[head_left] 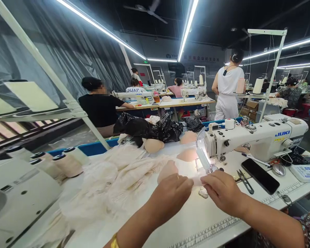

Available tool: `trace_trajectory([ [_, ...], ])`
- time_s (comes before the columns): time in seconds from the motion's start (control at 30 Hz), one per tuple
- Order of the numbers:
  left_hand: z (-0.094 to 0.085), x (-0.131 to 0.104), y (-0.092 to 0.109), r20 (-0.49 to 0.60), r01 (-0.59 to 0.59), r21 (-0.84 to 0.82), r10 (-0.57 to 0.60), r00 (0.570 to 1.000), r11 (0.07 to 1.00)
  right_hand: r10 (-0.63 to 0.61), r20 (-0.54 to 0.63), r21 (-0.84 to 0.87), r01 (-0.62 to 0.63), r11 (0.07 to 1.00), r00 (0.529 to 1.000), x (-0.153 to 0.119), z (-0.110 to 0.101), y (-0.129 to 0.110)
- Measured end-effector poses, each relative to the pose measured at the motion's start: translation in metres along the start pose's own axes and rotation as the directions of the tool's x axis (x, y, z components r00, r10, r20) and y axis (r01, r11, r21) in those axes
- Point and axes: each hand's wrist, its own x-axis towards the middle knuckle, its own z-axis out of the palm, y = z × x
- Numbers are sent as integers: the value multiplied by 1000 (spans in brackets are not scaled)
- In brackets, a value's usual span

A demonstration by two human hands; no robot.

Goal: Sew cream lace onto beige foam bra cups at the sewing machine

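A small pale strip of fabric (197,181) spans the gap between my two hands, in front of the sewing machine's needle area. My left hand (170,193) is closed, pinching the strip's left end. On the other end, my right hand (223,191) has its fingers and thumb pressed together. Just behind my left hand lies a beige moulded cup (167,171), partly covered by the hand. A second beige cup (188,155) rests farther back, left of the needle. The lit white JUKI sewing machine (253,139) stands beyond my right hand.
Heaped cream fabric (100,182) covers the table's left side, near thread cones (68,162). Thread snips (245,182), a black phone (260,175) and a ruler strip (214,229) lie at right. Black plastic bags (155,129) sit behind. Co-workers, including one standing (229,86), are beyond.
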Motion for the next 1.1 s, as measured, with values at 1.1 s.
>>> trace_trajectory([
  [1.1, 75, 12, 1, 224, 30, -161, 6, 975, 987, 42, 658, 23, -76, 997, 752, -29, -25, 74],
])
